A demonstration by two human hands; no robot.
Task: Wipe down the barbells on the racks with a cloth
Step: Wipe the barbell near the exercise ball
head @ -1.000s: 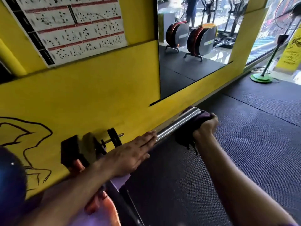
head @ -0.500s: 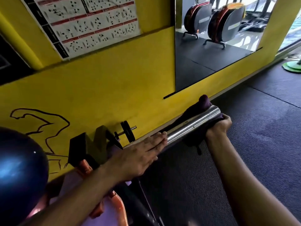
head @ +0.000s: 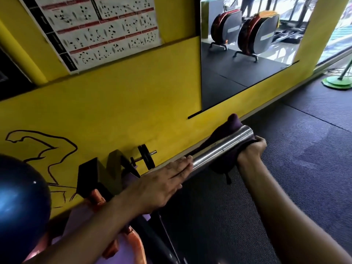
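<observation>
Barbell sleeve [head: 222, 149], bare chrome, ran up and to the right from the rack end toward the mirror, its free tip near the yellow wall [head: 114, 111] and above the black rubber floor [head: 285, 187]. Dark purple cloth [head: 224, 164] was wrapped under and behind the outer stretch of the sleeve, one corner poking up past the tip, a tail hanging below.

Right hand [head: 249, 153] gripped the cloth from beneath, fingers curled round cloth and steel together, close to the tip. Left hand [head: 163, 180] lay flat along the bar nearer the rack, fingers straight and together, pressing on it, fingertips [head: 187, 159] just short of the exposed chrome.

Key relation: the sleeve's long axis led from the left hand straight out to the right hand, so any wiping stroke would likely travel along that line, with the flat hand steadying the bar.

Beyond: small plate-loaded dumbbell [head: 144, 159] by the wall, exercise chart [head: 101, 29], mirror [head: 238, 60].
</observation>
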